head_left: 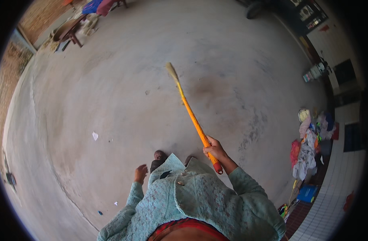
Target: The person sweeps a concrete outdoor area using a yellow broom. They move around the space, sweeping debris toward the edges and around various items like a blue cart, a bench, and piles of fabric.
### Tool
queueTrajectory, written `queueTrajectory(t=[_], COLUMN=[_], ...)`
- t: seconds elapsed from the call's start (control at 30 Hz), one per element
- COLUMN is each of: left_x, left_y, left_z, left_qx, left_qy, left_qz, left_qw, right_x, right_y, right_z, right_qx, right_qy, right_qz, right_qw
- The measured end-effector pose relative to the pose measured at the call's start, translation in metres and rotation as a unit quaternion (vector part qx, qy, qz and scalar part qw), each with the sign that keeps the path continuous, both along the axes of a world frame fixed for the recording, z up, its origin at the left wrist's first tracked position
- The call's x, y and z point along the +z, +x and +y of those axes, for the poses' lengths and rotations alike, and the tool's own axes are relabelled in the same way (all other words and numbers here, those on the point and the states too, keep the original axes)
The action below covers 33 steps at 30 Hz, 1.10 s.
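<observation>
A long broom (pixel 193 116) with an orange handle and red end cap is in my right hand (pixel 215 148), its fingers wrapped round the handle close to the cap. The broom slants away from me to the upper left, and its pale bristles (pixel 171 70) are at the far end over the concrete floor (pixel 124 88). I cannot tell whether the bristles touch the floor. My left hand (pixel 141 173) hangs beside my jacket, fingers loosely bent and a little apart, with nothing seen in it.
A white paper scrap (pixel 95 135) and smaller bits lie on the floor to the left. Clothes and bags (pixel 306 148) are heaped along the right wall, near a blue box (pixel 307 193). A wooden cot (pixel 69 30) stands at the far left, and a wheel (pixel 254 10) shows at the far right.
</observation>
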State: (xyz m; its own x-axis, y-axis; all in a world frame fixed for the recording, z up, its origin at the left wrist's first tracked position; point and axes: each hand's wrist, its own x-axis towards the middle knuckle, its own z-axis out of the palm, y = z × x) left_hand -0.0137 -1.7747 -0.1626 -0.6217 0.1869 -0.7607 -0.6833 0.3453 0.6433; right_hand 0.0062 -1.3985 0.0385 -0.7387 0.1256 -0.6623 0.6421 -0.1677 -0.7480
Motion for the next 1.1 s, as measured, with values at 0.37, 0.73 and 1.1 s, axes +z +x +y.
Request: queueTrajectory(t=[0.37, 0.73, 1.1], left_x=[0.164, 0.102, 0.059], left_y=[-0.11, -0.064, -0.122], left_z=[0.274, 0.38, 0.284], left_qx=[-0.272, -0.172, -0.06], left_qy=[0.286, 0.309, 0.257], left_qz=[-0.143, -0.422, -0.24], left_qw=[0.907, 0.835, 0.934], right_x=[-0.113, -0.18, -0.178], right_y=[-0.043, -0.002, 0.054], right_z=[0.079, 0.104, 0.131], right_qx=[-0.245, -0.231, -0.309], right_qy=[0.089, -0.068, -0.262], right_qz=[-0.029, 0.038, -0.083], right_qw=[0.965, 0.97, 0.911])
